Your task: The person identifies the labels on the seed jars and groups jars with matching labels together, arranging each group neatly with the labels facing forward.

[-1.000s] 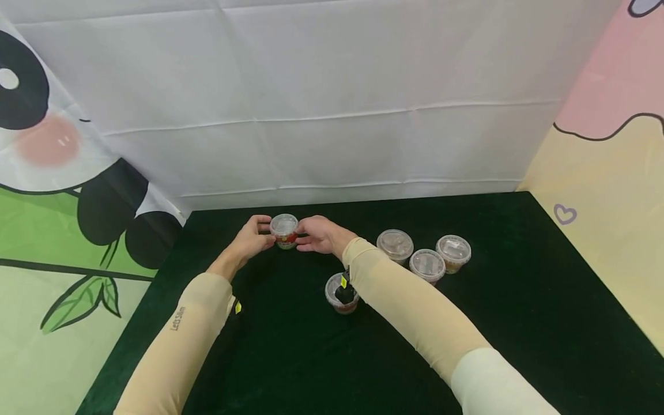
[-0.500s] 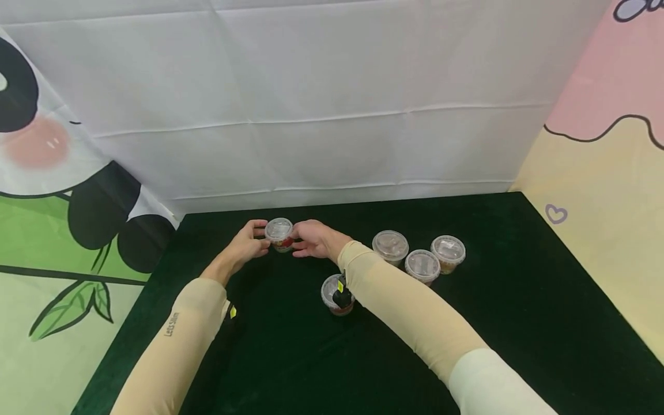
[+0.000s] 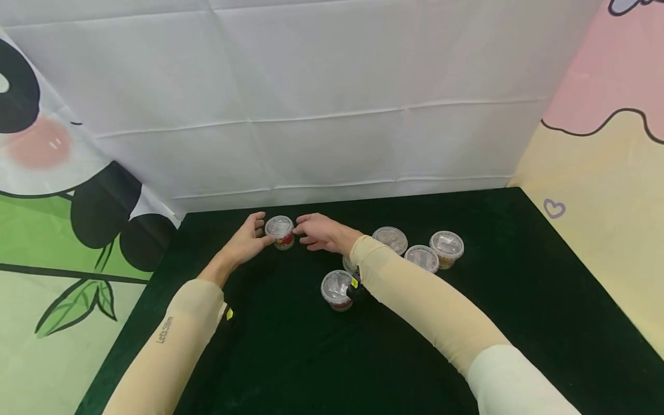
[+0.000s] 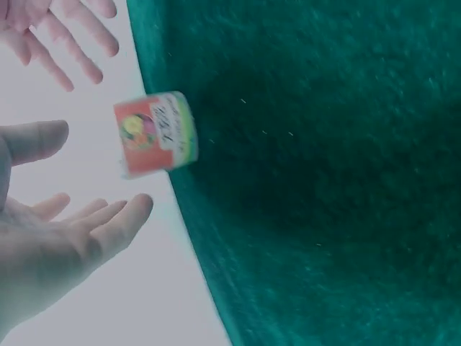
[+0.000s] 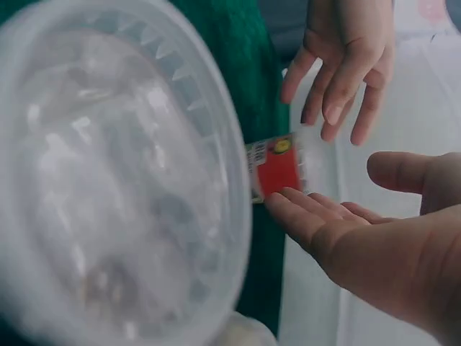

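A small lidded plastic cup [image 3: 280, 230] with a red label stands upright near the far edge of the dark green table [image 3: 290, 357]. My left hand [image 3: 248, 240] is just left of it, and my right hand [image 3: 325, 233] is just right of it. Both hands have their fingers extended. In the left wrist view a gap shows between the left fingers [image 4: 119, 227] and the cup's red label, which carries a fruit picture. From the right wrist, the right hand [image 5: 382, 259] lies palm up in view beside the cup [image 5: 277, 169].
Nearer me stands another lidded cup [image 3: 337, 290], partly behind the right wrist's camera. One cup [image 3: 349, 264] shows only an edge by the right sleeve. Three lidded cups [image 3: 422, 259] cluster right of that sleeve. A white cloth wall [image 3: 332, 144] rises behind the table.
The hands, which were around the red-labelled cup, have let go and moved slightly apart. The right hand has drawn to the right. The cup stays in place.
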`<state>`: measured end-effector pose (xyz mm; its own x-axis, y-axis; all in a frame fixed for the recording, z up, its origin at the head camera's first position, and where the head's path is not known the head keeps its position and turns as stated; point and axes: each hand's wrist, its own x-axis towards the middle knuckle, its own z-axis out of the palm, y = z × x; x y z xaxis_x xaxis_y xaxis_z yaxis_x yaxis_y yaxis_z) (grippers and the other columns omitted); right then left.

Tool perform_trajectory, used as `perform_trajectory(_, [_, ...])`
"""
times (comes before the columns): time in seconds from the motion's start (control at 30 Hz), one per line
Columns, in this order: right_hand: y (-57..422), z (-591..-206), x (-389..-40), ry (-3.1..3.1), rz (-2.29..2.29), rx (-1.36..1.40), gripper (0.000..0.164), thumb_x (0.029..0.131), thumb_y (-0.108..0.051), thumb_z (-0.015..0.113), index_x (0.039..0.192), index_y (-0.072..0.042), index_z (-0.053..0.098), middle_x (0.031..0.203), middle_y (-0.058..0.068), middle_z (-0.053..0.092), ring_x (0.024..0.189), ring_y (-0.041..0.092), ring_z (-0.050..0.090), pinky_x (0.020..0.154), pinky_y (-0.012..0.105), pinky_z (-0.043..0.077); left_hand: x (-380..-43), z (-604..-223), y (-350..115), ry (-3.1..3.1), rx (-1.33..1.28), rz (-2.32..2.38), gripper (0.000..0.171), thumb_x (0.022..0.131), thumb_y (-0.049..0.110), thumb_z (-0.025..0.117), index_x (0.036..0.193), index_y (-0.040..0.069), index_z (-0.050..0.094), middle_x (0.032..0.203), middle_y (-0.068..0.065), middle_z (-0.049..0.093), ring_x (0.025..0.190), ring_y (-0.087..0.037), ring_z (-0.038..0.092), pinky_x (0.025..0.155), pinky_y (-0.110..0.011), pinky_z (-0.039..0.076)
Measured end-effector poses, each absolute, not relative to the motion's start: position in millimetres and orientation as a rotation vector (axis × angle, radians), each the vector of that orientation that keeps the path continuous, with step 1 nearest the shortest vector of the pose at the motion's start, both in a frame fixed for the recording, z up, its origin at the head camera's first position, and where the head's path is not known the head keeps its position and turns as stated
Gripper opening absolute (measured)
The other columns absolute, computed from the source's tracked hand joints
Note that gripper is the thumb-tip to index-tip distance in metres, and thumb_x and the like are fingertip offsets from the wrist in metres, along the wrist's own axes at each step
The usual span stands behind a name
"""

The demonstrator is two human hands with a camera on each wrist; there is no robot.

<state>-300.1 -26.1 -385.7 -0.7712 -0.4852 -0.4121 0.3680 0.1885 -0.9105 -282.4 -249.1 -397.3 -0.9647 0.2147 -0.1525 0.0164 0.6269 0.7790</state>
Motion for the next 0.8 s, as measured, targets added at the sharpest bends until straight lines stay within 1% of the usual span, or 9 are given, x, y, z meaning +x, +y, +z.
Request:
perform_trajectory(0.07, [-17,-381,-295,1.855,-1.626,-0.197,0.055,0.107,-0.017,0.051,0.158,-0.010,0.032,0.159,0.015,0.037,0.143,0.033,0.041,0.115,0.049,0.036,-278,-394,-244,2.676,0.277,1.234,0.071,0.105,0.015,0.055,0.160,0.001,0.011,0.162,-0.032,0.017,0.147,-0.049,0.021,0.116,-0.061,0.028])
perform_trajectory(0.3, [24,-368,-266,2.014,-1.560,-0.515,0.053,0.108,-0.017,0.051,0.158,-0.012,0.034,0.157,0.011,0.042,0.142,0.027,0.042,0.114,0.043,0.039,-251,-394,-218,2.717,0.570,1.266,0.069,0.104,0.015,0.059,0.157,-0.001,0.020,0.158,-0.029,0.028,0.144,-0.046,0.031,0.107,-0.061,0.041])
perform_trajectory(0.4, [46,-368,-248,2.093,-1.522,-0.660,0.053,0.108,-0.017,0.051,0.158,-0.011,0.034,0.156,0.010,0.044,0.142,0.025,0.042,0.114,0.041,0.039,-233,-396,-208,2.656,0.631,1.266,0.070,0.103,0.017,0.061,0.158,0.001,0.020,0.161,-0.024,0.027,0.145,-0.044,0.031,0.107,-0.061,0.040])
perform_trajectory(0.5, [67,-372,-228,2.141,-1.514,-0.791,0.053,0.108,-0.017,0.051,0.157,-0.008,0.034,0.156,0.013,0.043,0.142,0.027,0.042,0.114,0.042,0.039,-216,-400,-197,2.584,0.664,1.273,0.070,0.103,0.017,0.062,0.159,0.004,0.021,0.164,-0.020,0.023,0.146,-0.043,0.031,0.109,-0.060,0.039])
perform_trajectory(0.63, [89,-386,-204,2.178,-1.528,-0.904,0.052,0.107,-0.013,0.052,0.156,-0.003,0.035,0.156,0.014,0.042,0.142,0.028,0.042,0.113,0.044,0.040,-197,-406,-182,2.497,0.691,1.280,0.072,0.102,0.020,0.063,0.159,0.007,0.021,0.164,-0.019,0.023,0.145,-0.044,0.032,0.109,-0.057,0.041])
perform_trajectory(0.8, [106,-410,-183,2.313,-1.449,-1.048,0.055,0.103,-0.011,0.060,0.153,-0.001,0.038,0.156,0.015,0.041,0.141,0.033,0.043,0.109,0.047,0.044,-182,-412,-171,2.448,0.730,1.263,0.078,0.099,0.024,0.069,0.159,0.010,0.022,0.164,-0.016,0.023,0.144,-0.043,0.034,0.107,-0.053,0.044])
